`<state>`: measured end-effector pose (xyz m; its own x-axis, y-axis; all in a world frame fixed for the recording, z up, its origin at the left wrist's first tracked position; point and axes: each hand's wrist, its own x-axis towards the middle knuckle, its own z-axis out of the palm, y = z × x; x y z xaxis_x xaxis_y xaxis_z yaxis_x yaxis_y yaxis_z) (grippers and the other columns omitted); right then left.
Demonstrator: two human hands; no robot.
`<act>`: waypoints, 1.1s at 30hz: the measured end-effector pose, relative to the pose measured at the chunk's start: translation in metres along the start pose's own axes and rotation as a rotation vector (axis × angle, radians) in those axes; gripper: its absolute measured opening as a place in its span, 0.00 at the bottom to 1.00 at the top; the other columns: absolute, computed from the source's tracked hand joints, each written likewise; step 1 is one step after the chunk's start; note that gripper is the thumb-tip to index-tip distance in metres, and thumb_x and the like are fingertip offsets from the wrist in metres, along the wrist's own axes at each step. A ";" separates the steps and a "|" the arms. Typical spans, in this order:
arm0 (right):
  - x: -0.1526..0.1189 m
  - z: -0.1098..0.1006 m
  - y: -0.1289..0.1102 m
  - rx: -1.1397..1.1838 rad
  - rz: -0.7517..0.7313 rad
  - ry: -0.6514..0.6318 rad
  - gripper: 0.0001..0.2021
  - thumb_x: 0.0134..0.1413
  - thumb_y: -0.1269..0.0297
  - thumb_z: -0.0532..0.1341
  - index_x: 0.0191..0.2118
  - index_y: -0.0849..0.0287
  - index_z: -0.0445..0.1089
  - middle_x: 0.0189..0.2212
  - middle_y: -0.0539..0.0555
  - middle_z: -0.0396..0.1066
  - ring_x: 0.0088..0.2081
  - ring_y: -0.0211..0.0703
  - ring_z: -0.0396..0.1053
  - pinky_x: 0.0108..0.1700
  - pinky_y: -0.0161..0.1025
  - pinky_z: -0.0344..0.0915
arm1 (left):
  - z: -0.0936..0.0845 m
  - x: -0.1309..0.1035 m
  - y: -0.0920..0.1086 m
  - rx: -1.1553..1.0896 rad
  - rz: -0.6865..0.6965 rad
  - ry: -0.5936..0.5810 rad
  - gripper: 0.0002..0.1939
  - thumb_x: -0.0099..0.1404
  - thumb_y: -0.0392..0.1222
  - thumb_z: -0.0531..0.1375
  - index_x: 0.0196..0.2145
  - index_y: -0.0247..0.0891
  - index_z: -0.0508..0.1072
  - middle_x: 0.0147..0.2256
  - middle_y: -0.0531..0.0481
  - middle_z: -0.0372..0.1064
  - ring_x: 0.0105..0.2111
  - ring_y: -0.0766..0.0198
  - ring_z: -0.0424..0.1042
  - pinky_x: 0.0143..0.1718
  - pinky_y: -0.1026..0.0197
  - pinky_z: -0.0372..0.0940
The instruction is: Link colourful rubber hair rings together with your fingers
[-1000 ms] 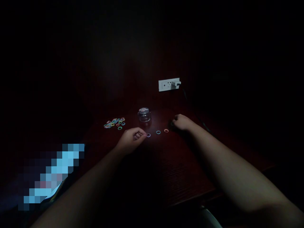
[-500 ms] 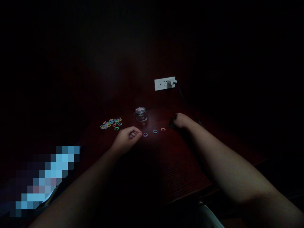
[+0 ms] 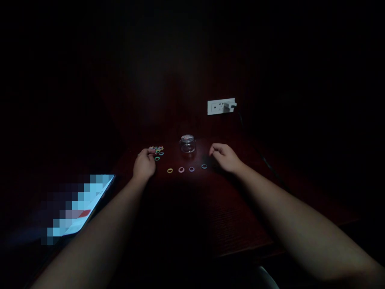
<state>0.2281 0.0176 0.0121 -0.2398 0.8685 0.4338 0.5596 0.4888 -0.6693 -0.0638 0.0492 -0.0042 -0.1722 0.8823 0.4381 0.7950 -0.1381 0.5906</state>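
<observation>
Small coloured elastic hair ties lie on a dark red-brown table. My left hand is at the far left pile of hair ties, hiding part of it; its fingers reach into the pile, thumb and forefinger apart. A green hair tie lies beside the thumb. In front runs a row: a yellow hair tie, a pink hair tie, a purple hair tie and a blue hair tie. My right hand hovers by the row's right end, fingers curled; whatever they hold is hidden.
A clear lidded glass jar stands behind the row. On the back wall is a white socket with a plug and a dark cable. A lit screen, partly pixelated, lies at the left. The table's front edge shows below.
My left hand has moved left to the pile, uncovering the yellow and pink hair ties. My right hand has shifted toward the row, and the orange hair tie is out of sight. The view has turned left.
</observation>
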 end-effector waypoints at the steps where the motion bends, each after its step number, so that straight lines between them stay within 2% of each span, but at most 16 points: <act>1: -0.002 0.004 -0.003 0.038 -0.022 -0.054 0.06 0.46 0.69 0.49 0.23 0.60 0.60 0.19 0.47 0.59 0.22 0.34 0.58 0.25 0.31 0.53 | 0.001 0.001 -0.003 0.070 -0.003 -0.032 0.13 0.61 0.37 0.47 0.39 0.37 0.70 0.44 0.45 0.69 0.47 0.58 0.66 0.51 0.55 0.59; 4: -0.006 0.012 -0.009 0.096 -0.063 -0.160 0.07 0.44 0.70 0.49 0.21 0.60 0.59 0.17 0.46 0.57 0.21 0.33 0.55 0.25 0.31 0.51 | 0.005 0.001 -0.008 0.226 -0.012 -0.155 0.15 0.60 0.40 0.50 0.42 0.40 0.70 0.49 0.46 0.66 0.50 0.55 0.63 0.52 0.53 0.58; 8: -0.008 0.017 -0.014 0.162 -0.040 -0.258 0.07 0.44 0.70 0.49 0.19 0.60 0.55 0.15 0.44 0.52 0.20 0.31 0.51 0.22 0.30 0.49 | 0.008 0.000 -0.007 0.350 -0.090 -0.282 0.18 0.59 0.44 0.50 0.46 0.46 0.69 0.52 0.47 0.63 0.52 0.47 0.61 0.49 0.45 0.58; 12: -0.010 0.019 -0.018 0.194 -0.049 -0.389 0.08 0.43 0.71 0.49 0.17 0.59 0.53 0.14 0.43 0.49 0.18 0.30 0.48 0.21 0.30 0.46 | 0.008 0.000 -0.005 0.372 -0.093 -0.299 0.20 0.59 0.44 0.50 0.48 0.46 0.68 0.52 0.45 0.63 0.52 0.45 0.60 0.48 0.43 0.58; 15: -0.013 0.021 -0.022 0.191 -0.033 -0.564 0.08 0.42 0.73 0.49 0.17 0.60 0.56 0.13 0.43 0.51 0.17 0.30 0.49 0.21 0.30 0.46 | 0.008 0.000 -0.005 0.383 -0.094 -0.294 0.20 0.58 0.45 0.51 0.48 0.46 0.69 0.51 0.45 0.64 0.52 0.46 0.61 0.48 0.45 0.59; 18: -0.017 0.024 -0.029 0.144 -0.025 -0.769 0.07 0.40 0.74 0.50 0.18 0.61 0.60 0.13 0.44 0.54 0.17 0.30 0.50 0.21 0.30 0.47 | 0.008 0.001 -0.006 0.380 -0.090 -0.286 0.18 0.57 0.45 0.52 0.45 0.46 0.70 0.49 0.46 0.67 0.50 0.48 0.63 0.47 0.48 0.60; 21: -0.020 0.025 -0.036 0.148 -0.057 -0.868 0.07 0.39 0.76 0.50 0.18 0.62 0.61 0.15 0.45 0.57 0.19 0.30 0.53 0.22 0.29 0.49 | 0.008 0.002 -0.008 0.363 -0.077 -0.278 0.14 0.56 0.45 0.53 0.39 0.45 0.72 0.45 0.47 0.70 0.46 0.52 0.66 0.46 0.53 0.61; 23: -0.021 0.024 -0.038 0.160 -0.032 -0.896 0.07 0.39 0.76 0.50 0.18 0.62 0.61 0.14 0.45 0.56 0.18 0.30 0.53 0.20 0.29 0.49 | 0.009 0.002 -0.009 0.347 -0.062 -0.261 0.12 0.56 0.45 0.53 0.36 0.44 0.71 0.44 0.47 0.70 0.45 0.53 0.67 0.45 0.54 0.62; 25: -0.022 0.023 -0.039 0.195 0.059 -0.907 0.07 0.39 0.75 0.49 0.19 0.61 0.60 0.11 0.43 0.54 0.15 0.29 0.51 0.17 0.28 0.46 | 0.009 0.001 -0.010 0.340 -0.061 -0.236 0.12 0.56 0.46 0.54 0.36 0.43 0.71 0.45 0.47 0.69 0.46 0.52 0.66 0.46 0.52 0.61; 28: -0.022 0.022 -0.037 0.270 0.180 -0.909 0.06 0.40 0.75 0.49 0.20 0.60 0.59 0.08 0.41 0.51 0.11 0.29 0.48 0.14 0.27 0.43 | 0.010 0.000 -0.010 0.349 -0.113 -0.209 0.19 0.55 0.50 0.55 0.44 0.43 0.68 0.49 0.44 0.66 0.50 0.47 0.62 0.47 0.47 0.60; 30: -0.022 0.023 -0.036 0.306 0.199 -0.912 0.06 0.39 0.75 0.48 0.20 0.60 0.59 0.07 0.41 0.51 0.10 0.29 0.49 0.13 0.27 0.43 | 0.010 0.000 -0.009 0.356 -0.148 -0.199 0.25 0.55 0.53 0.55 0.50 0.45 0.65 0.52 0.42 0.62 0.52 0.44 0.59 0.48 0.44 0.58; 33: -0.022 0.024 -0.035 0.326 0.185 -0.910 0.06 0.39 0.75 0.48 0.20 0.60 0.59 0.07 0.41 0.52 0.09 0.29 0.50 0.12 0.27 0.44 | 0.010 0.000 -0.009 0.364 -0.145 -0.218 0.27 0.56 0.55 0.54 0.53 0.46 0.63 0.55 0.43 0.59 0.54 0.44 0.57 0.50 0.43 0.56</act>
<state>0.1951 -0.0165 0.0114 -0.7661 0.5989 -0.2332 0.4366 0.2188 -0.8726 -0.0651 0.0550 -0.0162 -0.2012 0.9605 0.1922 0.9312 0.1267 0.3417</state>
